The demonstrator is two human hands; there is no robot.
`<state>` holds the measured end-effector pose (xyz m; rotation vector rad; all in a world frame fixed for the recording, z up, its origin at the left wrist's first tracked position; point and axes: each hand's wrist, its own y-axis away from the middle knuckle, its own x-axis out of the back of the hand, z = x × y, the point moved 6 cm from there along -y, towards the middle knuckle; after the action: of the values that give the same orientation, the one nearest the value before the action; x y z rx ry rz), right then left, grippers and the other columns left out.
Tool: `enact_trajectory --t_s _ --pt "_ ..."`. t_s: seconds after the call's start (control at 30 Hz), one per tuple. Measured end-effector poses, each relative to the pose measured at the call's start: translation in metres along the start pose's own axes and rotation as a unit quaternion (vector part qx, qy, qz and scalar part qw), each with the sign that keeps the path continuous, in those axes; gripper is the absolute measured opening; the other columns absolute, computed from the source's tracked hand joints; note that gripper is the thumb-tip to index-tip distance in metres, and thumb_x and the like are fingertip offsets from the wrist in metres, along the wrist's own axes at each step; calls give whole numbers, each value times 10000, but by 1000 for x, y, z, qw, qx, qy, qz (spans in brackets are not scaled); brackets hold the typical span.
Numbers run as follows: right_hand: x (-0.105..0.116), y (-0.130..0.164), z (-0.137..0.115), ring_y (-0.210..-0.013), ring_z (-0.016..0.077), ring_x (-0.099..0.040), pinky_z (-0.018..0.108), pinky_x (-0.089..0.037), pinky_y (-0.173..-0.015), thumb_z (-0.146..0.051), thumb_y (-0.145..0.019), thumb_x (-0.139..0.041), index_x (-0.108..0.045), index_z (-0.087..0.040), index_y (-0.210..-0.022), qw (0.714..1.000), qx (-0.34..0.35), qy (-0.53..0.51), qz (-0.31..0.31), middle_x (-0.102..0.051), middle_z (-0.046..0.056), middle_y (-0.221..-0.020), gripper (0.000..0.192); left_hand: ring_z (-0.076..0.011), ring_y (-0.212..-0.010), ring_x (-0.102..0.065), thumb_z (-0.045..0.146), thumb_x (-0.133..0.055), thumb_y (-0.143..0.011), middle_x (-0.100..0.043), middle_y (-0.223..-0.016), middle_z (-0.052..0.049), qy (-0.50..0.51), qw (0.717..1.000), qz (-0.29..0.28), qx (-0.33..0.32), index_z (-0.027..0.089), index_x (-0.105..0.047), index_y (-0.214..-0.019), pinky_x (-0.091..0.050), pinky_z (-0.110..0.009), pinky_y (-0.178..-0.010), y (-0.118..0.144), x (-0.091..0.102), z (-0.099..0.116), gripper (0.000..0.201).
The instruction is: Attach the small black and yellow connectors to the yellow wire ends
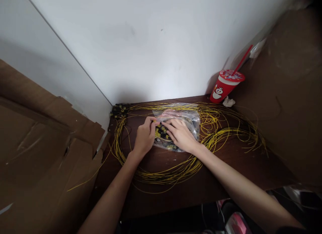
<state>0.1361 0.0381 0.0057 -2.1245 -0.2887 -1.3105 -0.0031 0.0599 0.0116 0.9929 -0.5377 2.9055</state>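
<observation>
A clear plastic bag [196, 121] lies on the dark table, with several small black-and-yellow parts [162, 131] in its open left side. My left hand [145, 135] is at the bag's left edge, thumb and forefinger pinched together. A small yellow piece [154, 121] shows at those fingertips; its exact kind is too small to make out. My right hand [180, 133] lies over the bag, palm down and fingers stretched toward the left fingertips. Yellow wires [161, 177] curve in a large loop around the bag and both hands.
At the far left corner sits a cluster of black connectors [119, 110] on the wire ends. A red cup [223, 88] with a straw stands at the back right beside a crumpled tissue [228, 101]. Cardboard [50, 143] borders the left side, and more cardboard [284, 103] the right.
</observation>
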Motion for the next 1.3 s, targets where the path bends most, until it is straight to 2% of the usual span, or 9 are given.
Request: enact_trajectory --t_s 0.2,0.33,0.53,0.73,0.8,0.93,1.07,1.17,1.3 --pt "-3 0 0 -1171 240 -475 423 -365 -963 -180 -918 -423 -555 -206 -1250 1000 19 -20 -13 -598 73 -1247 358 -194 -830 -703 182 -414 -904 -740 -907 -60 -16 1000 10 -12 199 -544 -1008 -488 -262 -684 1 1 3 167" --pt "0 1 0 -1173 221 -497 412 -335 -990 -169 -922 -422 -599 -213 -1187 999 16 -39 2 -648 41 -1192 321 -165 -699 -688 171 -436 -894 -741 -888 -40 -39 999 11 -11 199 -567 -984 -464 -238 -634 2 1 4 161" --pt "7 3 1 -979 221 -542 392 -341 -856 -274 -945 -447 -656 -207 -1033 999 -19 -20 35 -687 51 -1011 237 -183 -801 -691 167 -454 -875 -737 -903 -52 -28 999 31 -8 194 -596 -983 -480 -258 -700 2 3 3 181" --pt "0 2 1 -941 248 -472 371 -350 -752 -221 -943 -411 -604 -198 -1185 999 -18 40 21 -612 96 -1015 310 -164 -730 -672 181 -478 -861 -726 -855 -34 -39 999 28 -20 191 -625 -963 -469 -238 -647 2 0 3 180" --pt "-2 2 2 -947 256 -456 372 -359 -746 -202 -932 -418 -625 -206 -1138 999 -21 44 23 -586 102 -1015 292 -166 -748 -676 179 -480 -862 -727 -867 -33 -23 999 27 -24 197 -623 -973 -471 -240 -648 3 -1 3 182" --pt "-1 1 2 -964 256 -456 377 -381 -781 -183 -908 -449 -626 -182 -1008 999 -17 21 24 -578 101 -1000 204 -173 -771 -656 162 -500 -852 -710 -866 -39 -30 998 31 -37 197 -631 -972 -475 -265 -688 3 -2 4 181" --pt "2 1 2 -963 251 -480 379 -392 -809 -164 -880 -482 -595 -176 -977 999 -19 -4 27 -601 88 -984 149 -187 -816 -581 124 -521 -828 -662 -843 -45 -66 991 56 -99 184 -648 -916 -454 -298 -744 4 1 19 166" --pt "6 2 4 -951 234 -503 363 -402 -819 -158 -878 -482 -592 -182 -920 998 -27 -41 46 -615 69 -955 120 -168 -768 -541 116 -519 -825 -628 -826 -31 -24 992 59 -110 193 -655 -924 -443 -280 -698 5 2 26 185" --pt "10 3 7 -885 203 -522 324 -423 -791 -133 -874 -468 -590 -173 -845 993 -35 -95 68 -618 60 -870 132 -147 -715 -525 139 -538 -818 -619 -814 -26 24 993 38 -108 195 -674 -932 -433 -264 -669 5 -1 25 186"
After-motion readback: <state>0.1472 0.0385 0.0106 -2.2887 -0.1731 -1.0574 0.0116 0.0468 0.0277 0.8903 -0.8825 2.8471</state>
